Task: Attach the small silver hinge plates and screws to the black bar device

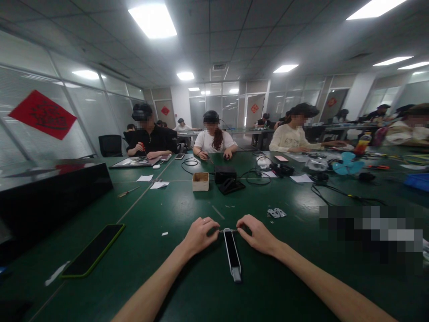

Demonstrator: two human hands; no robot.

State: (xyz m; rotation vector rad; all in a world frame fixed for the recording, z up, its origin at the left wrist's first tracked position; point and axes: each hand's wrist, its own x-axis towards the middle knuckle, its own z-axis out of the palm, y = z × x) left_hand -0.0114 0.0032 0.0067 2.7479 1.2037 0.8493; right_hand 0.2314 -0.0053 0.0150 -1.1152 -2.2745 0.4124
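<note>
A thin metal pin (pixel 228 230) is pinched between the fingertips of the left hand (pixel 199 235) and the right hand (pixel 258 235), with the fingers curled inward and the hands held apart on either side of it. The pin is held across the top end of a slender black-and-white bar (pixel 232 254), which is laid lengthwise on a dark-green table (pixel 161 277); whether the pin touches the bar cannot be told. To the left of the bar, a flat black slate with a yellow-green rim (pixel 93 250) is laid. Ahead of the bar, a perforated white metal plate (pixel 276 213) is seen nearby, and a small open cardboard box (pixel 200 181) is placed farther off, with a seated co-worker (pixel 214 142) beyond it.
</note>
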